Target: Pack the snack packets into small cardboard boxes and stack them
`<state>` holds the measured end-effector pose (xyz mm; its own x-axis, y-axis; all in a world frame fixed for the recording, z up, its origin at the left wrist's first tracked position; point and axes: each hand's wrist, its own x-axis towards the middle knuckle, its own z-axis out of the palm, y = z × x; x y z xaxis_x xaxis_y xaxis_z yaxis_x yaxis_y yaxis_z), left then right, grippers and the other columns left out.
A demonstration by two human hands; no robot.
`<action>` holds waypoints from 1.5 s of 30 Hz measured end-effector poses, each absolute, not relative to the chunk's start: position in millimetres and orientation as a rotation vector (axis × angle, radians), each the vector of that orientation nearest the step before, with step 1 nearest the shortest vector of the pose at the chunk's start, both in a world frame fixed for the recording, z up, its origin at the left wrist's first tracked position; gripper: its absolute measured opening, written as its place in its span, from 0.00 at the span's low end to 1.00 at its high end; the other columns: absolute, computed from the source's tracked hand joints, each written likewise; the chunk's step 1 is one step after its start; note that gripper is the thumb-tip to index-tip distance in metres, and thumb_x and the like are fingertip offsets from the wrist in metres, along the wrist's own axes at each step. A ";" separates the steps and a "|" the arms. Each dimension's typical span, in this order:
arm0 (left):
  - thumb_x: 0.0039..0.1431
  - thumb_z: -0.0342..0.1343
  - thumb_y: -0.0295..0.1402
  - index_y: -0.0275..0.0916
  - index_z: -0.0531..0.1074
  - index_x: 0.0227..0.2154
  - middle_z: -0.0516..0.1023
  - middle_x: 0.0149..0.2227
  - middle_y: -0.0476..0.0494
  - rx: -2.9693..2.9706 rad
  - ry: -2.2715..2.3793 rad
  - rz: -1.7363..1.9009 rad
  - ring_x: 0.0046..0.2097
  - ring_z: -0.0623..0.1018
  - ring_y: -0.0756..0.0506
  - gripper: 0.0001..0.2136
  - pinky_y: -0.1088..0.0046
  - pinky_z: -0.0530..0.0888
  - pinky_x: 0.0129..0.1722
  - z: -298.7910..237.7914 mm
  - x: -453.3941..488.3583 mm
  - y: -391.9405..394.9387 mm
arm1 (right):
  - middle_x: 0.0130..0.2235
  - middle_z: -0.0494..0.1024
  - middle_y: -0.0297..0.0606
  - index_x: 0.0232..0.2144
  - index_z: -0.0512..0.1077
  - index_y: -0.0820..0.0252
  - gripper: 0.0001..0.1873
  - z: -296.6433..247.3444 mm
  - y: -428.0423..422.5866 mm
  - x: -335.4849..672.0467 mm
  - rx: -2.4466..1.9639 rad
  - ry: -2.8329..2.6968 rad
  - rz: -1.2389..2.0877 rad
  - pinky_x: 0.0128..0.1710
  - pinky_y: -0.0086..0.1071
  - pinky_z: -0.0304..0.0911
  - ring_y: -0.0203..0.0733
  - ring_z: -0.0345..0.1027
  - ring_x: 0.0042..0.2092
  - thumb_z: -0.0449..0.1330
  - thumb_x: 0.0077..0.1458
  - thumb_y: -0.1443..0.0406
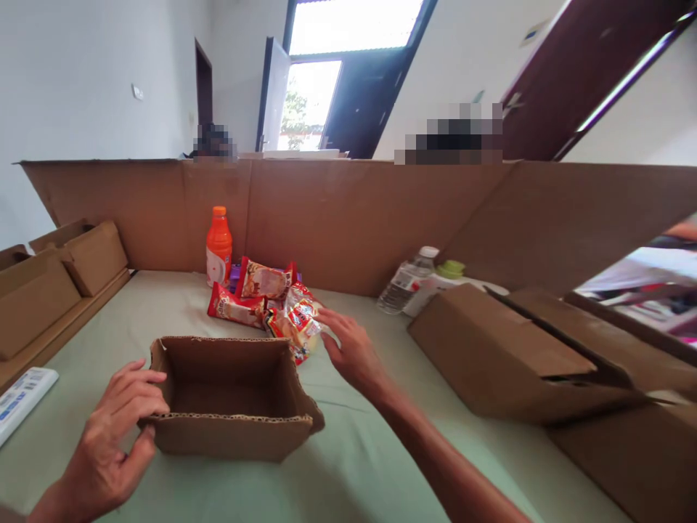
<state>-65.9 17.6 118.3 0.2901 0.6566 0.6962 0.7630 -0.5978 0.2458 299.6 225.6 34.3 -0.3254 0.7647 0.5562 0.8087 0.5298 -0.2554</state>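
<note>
A long cardboard partition runs across the far side of the green-covered table. Taking the open cardboard box as the clock's centre, with twelve pointing away from the person, that partition stands at twelve.

The box sits upright and looks empty. Its corrugated walls should be light and fairly stiff, though the torn rim may bend under a hard pinch; a wall between thumb and fingers looks the best hold. The person's left hand, at nine o'clock, has that grip: fingers over the left end, thumb at the near corner.

The right hand is at two o'clock, fingers extended to the edge of a clear-and-red packet. Whether they have closed on its film cannot be told.

This packet lies at one o'clock, touching two red packets just beyond the box's far wall. All three are probably light and soft, with slick, crinkly wrappers and contents that could crush. A broad, gentle hold around the middle would seem safest on each; the crimped ends would also give a pinch, but the pack might swing.
</note>
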 end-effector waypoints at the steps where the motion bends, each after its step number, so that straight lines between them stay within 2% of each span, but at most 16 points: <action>1: 0.53 0.52 0.20 0.44 0.72 0.37 0.79 0.35 0.49 -2.387 -1.342 -1.218 0.51 0.78 0.41 0.13 0.55 0.72 0.60 116.0 -63.8 18.1 | 0.61 0.72 0.47 0.56 0.72 0.56 0.23 50.4 238.0 292.7 -1.242 -2.223 -0.108 0.56 0.49 0.62 0.52 0.63 0.61 0.49 0.62 0.71; 3: 0.54 0.52 0.20 0.44 0.72 0.38 0.79 0.35 0.48 -2.338 -1.358 -1.243 0.51 0.78 0.41 0.13 0.55 0.72 0.59 112.3 -59.9 17.8 | 0.62 0.71 0.45 0.57 0.73 0.53 0.26 75.6 261.9 274.2 -1.175 -2.405 -0.128 0.58 0.48 0.58 0.52 0.59 0.64 0.53 0.59 0.73; 6: 0.55 0.52 0.20 0.44 0.72 0.38 0.79 0.37 0.46 -2.284 -1.378 -1.272 0.52 0.78 0.40 0.13 0.54 0.72 0.58 107.6 -57.6 15.7 | 0.58 0.75 0.43 0.48 0.79 0.52 0.22 94.7 288.0 245.5 -1.107 -2.623 -0.127 0.59 0.44 0.56 0.51 0.58 0.64 0.61 0.52 0.75; 11: 0.56 0.53 0.21 0.43 0.73 0.40 0.79 0.39 0.45 -2.247 -1.366 -1.261 0.53 0.77 0.40 0.13 0.57 0.73 0.57 103.0 -61.8 12.5 | 0.40 0.84 0.43 0.29 0.81 0.58 0.11 104.5 294.9 245.7 -1.223 -2.669 -0.094 0.52 0.36 0.62 0.47 0.72 0.51 0.64 0.47 0.76; 14: 0.56 0.52 0.19 0.43 0.73 0.40 0.79 0.39 0.45 -2.244 -1.335 -1.297 0.52 0.77 0.41 0.13 0.58 0.73 0.57 103.7 -59.6 11.1 | 0.30 0.82 0.42 0.27 0.79 0.60 0.07 121.3 278.0 284.0 -1.407 -2.503 -0.071 0.38 0.32 0.66 0.45 0.75 0.37 0.61 0.50 0.72; 17: 0.56 0.52 0.18 0.41 0.73 0.40 0.78 0.39 0.45 -2.263 -1.307 -1.353 0.53 0.76 0.41 0.14 0.58 0.73 0.57 104.0 -53.0 11.7 | 0.32 0.82 0.42 0.40 0.78 0.63 0.13 157.7 245.7 323.7 -1.489 -2.242 -0.048 0.29 0.32 0.66 0.45 0.75 0.32 0.54 0.61 0.64; 19: 0.56 0.52 0.17 0.40 0.72 0.40 0.78 0.39 0.44 -2.272 -1.305 -1.384 0.53 0.76 0.41 0.14 0.57 0.73 0.57 103.0 -48.7 13.2 | 0.30 0.80 0.40 0.43 0.75 0.62 0.17 189.4 215.6 332.3 -1.444 -2.054 -0.007 0.26 0.33 0.66 0.44 0.72 0.28 0.53 0.63 0.57; 21: 0.57 0.52 0.16 0.40 0.71 0.40 0.77 0.39 0.44 -2.264 -1.311 -1.409 0.53 0.75 0.41 0.14 0.58 0.73 0.57 101.3 -45.6 14.8 | 0.27 0.78 0.35 0.35 0.75 0.54 0.12 218.6 180.7 320.8 -1.148 -1.586 0.291 0.23 0.35 0.65 0.41 0.67 0.23 0.65 0.53 0.54; 23: 0.57 0.51 0.16 0.39 0.71 0.40 0.77 0.38 0.44 -2.253 -1.320 -1.423 0.53 0.74 0.42 0.14 0.58 0.73 0.56 99.8 -43.9 15.9 | 0.27 0.76 0.31 0.27 0.73 0.50 0.11 237.7 146.5 293.7 -0.951 -1.436 0.494 0.21 0.34 0.63 0.39 0.65 0.21 0.70 0.48 0.55; 26: 0.58 0.51 0.16 0.40 0.71 0.39 0.76 0.38 0.44 -2.241 -1.345 -1.421 0.53 0.74 0.42 0.13 0.60 0.73 0.55 100.3 -43.0 15.7 | 0.23 0.74 0.29 0.28 0.75 0.50 0.08 241.6 109.6 246.8 -0.848 -1.539 0.416 0.18 0.32 0.60 0.39 0.64 0.20 0.70 0.51 0.57; 29: 0.57 0.51 0.17 0.40 0.71 0.39 0.76 0.37 0.44 -2.206 -1.374 -1.404 0.50 0.74 0.43 0.12 0.60 0.74 0.53 104.1 -42.4 14.0 | 0.26 0.77 0.31 0.31 0.74 0.54 0.05 225.3 96.5 215.9 -0.742 -1.930 0.124 0.21 0.29 0.61 0.36 0.66 0.22 0.64 0.59 0.62; 31: 0.56 0.51 0.18 0.40 0.72 0.38 0.76 0.36 0.45 -2.178 -1.379 -1.406 0.47 0.74 0.43 0.12 0.61 0.74 0.52 106.4 -41.3 13.3 | 0.28 0.78 0.34 0.28 0.72 0.57 0.10 212.8 97.7 206.4 -0.692 -2.194 -0.117 0.24 0.28 0.62 0.36 0.69 0.25 0.57 0.62 0.67; 33: 0.56 0.51 0.17 0.39 0.72 0.37 0.76 0.36 0.45 -2.166 -1.373 -1.424 0.46 0.74 0.44 0.12 0.62 0.74 0.51 106.8 -39.9 13.6 | 0.28 0.78 0.35 0.26 0.70 0.58 0.12 205.5 101.9 200.9 -0.700 -2.414 -0.308 0.26 0.28 0.60 0.38 0.71 0.28 0.54 0.62 0.70; 35: 0.56 0.51 0.17 0.39 0.72 0.36 0.76 0.37 0.45 -2.153 -1.376 -1.450 0.47 0.74 0.43 0.12 0.62 0.74 0.51 104.8 -38.3 14.5 | 0.29 0.79 0.35 0.28 0.71 0.58 0.09 206.2 105.4 194.0 -0.798 -2.613 -0.397 0.25 0.29 0.57 0.39 0.73 0.29 0.56 0.60 0.72; 40: 0.56 0.52 0.17 0.39 0.73 0.37 0.73 0.37 0.43 -2.089 -1.448 -1.502 0.49 0.73 0.42 0.11 0.61 0.74 0.50 96.6 -34.1 14.0 | 0.33 0.81 0.38 0.34 0.75 0.58 0.07 223.4 109.6 157.2 -1.053 -3.065 -0.380 0.23 0.30 0.49 0.44 0.77 0.32 0.64 0.54 0.73; 45: 0.57 0.51 0.16 0.39 0.72 0.37 0.73 0.37 0.44 -2.122 -1.427 -1.523 0.49 0.72 0.43 0.12 0.62 0.74 0.50 97.4 -31.3 11.6 | 0.36 0.83 0.40 0.39 0.78 0.57 0.08 201.4 127.9 120.2 -0.688 -3.431 -0.041 0.24 0.31 0.49 0.45 0.77 0.34 0.59 0.61 0.70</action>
